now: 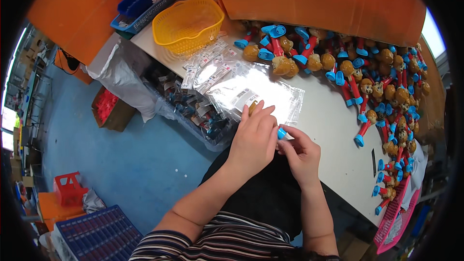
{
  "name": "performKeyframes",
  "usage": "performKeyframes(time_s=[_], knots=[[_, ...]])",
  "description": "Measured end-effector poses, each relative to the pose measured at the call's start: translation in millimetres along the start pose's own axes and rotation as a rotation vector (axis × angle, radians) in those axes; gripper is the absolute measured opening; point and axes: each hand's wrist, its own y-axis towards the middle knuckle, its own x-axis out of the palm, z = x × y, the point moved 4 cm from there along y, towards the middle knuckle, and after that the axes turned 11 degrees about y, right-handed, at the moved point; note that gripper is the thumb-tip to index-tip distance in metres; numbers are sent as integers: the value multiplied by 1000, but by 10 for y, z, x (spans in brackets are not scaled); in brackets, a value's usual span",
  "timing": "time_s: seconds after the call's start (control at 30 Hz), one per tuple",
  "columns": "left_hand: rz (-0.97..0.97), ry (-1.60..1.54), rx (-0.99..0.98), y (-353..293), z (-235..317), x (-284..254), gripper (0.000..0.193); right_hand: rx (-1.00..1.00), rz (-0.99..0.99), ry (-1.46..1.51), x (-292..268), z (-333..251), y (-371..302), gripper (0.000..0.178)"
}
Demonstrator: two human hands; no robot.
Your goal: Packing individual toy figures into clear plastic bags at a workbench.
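Note:
Between both hands is a toy figure. Its blue foot end [281, 133] shows at my right fingertips, and a bit of brown, likely its head, shows above the left fingers; its middle is hidden. My left hand [252, 137] is closed around it, back of the hand up. My right hand [302, 152] pinches the blue end between thumb and fingers. Just beyond the hands lie clear plastic bags [270, 91] with printed labels, spread over the table edge. A big heap of similar figures [357, 74], with brown heads, red stems and blue feet, covers the table's far and right side.
A yellow basket [188, 26] stands at the table's far left, beside blue trays [145, 7]. Below the table's left edge is a lined bin [193, 111] full of packed items. A pink basket [394, 217] sits at the right. An orange panel [319, 0] bounds the back.

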Motion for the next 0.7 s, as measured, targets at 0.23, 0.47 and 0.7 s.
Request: performKeyframes(time_s=[0.23,0.47,0.7], knots=[[19,-21,41,-76,113,-33,17,-247,229,-225,28,-20,43,25],[-17,-40,32,-78,83,-99,16,-510,150,-549,-75,-142,94,57],[18,-64,-30,-84,66,-100,17,-258,-133,-257,64,-185,44,57]])
